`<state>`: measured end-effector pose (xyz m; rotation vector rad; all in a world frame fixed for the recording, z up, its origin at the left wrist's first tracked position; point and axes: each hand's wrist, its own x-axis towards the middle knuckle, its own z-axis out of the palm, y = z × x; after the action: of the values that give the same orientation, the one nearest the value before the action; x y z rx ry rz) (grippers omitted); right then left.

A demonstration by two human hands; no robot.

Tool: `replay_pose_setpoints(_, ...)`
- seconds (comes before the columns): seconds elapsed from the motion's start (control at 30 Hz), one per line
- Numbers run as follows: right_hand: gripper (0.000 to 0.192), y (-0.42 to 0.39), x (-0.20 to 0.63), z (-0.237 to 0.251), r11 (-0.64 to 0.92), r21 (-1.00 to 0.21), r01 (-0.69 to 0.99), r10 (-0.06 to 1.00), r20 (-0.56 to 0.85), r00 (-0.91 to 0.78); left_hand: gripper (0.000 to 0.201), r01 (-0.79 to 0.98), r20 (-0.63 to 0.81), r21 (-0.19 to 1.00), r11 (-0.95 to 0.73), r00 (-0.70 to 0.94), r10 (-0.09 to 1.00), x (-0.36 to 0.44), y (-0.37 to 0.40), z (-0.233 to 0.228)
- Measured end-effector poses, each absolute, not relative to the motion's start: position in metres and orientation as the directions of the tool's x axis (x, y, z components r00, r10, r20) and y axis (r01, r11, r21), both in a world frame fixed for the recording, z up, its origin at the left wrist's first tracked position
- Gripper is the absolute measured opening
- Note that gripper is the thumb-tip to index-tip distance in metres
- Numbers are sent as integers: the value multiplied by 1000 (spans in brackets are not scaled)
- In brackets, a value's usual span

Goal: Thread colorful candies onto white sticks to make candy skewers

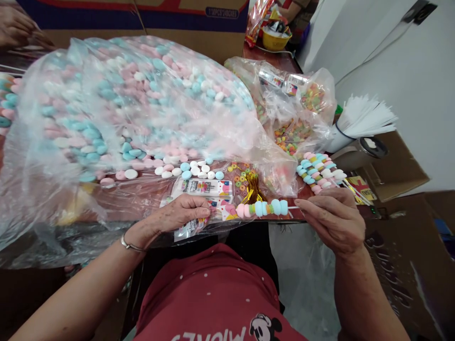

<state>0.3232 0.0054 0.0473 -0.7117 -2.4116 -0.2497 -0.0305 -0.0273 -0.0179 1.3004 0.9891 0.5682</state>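
- Pastel candy skewer (pixel 262 208) held level at the near table edge, just in front of the torso: pink, yellow, green and blue pieces threaded on a thin white stick
- Right hand (pixel 334 219) at the stick's bare end, fingers (pixel 306 204) curled in and pinched on the stick, palm turned down
- Left hand (pixel 179 214) at the skewer's pink end, fingers (pixel 199 208) closed down onto a clear printed sleeve (pixel 204 189); looks like gripping sleeve, exact contact with candy hidden behind fingertips
- Thin metal bangle (pixel 130 246) on left wrist
- Gold twist ties (pixel 251 185) bunched just behind the skewer, touching loose cereal rings (pixel 239 176)
- Big clear bag of pink, blue and white marshmallows (pixel 117 104) filling left and centre of table (pixel 280 59), mouth open toward the hands, a few pieces spilled out at the opening
- Smaller clear bag of coloured rings (pixel 296 125) right of that, near the far right table edge
- Finished skewers (pixel 320 171) stacked right of the rings bag, just above right hand, not touching it
- White sticks (pixel 366 116) fanned out of a cup, far right
- Cardboard box (pixel 170 21) along the back
- Another person's hand (pixel 16 26) top left corner, well apart from all of the above
- Red printed shirt (pixel 213 293) at bottom of view
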Motion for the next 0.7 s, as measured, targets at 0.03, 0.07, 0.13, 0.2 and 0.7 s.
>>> replay_pose_setpoints(0.03, 24, 6, 323, 47, 836, 4, 549, 438, 598, -671, 39, 173, -278, 960, 219, 504, 818, -31, -27, -18)
replay_pose_setpoints(0.07, 25, 6, 322, 46, 835, 1, 550, 442, 594, -672, 39, 172, -278, 960, 220, 514, 811, -31, -27, -17)
replay_pose_setpoints(0.13, 24, 6, 321, 45, 838, -3, 546, 444, 586, -678, 37, 168, -279, 960, 223, 534, 798, -31, -27, -17)
replay_pose_setpoints(0.2, 24, 7, 320, 44, 841, -7, 541, 442, 585, -680, 35, 175, -278, 960, 216, 548, 789, -32, -26, -17)
replay_pose_setpoints(0.7, 24, 7, 322, 41, 838, -17, 545, 460, 559, -690, 37, 189, -281, 959, 209, 562, 778, -37, -23, -21)
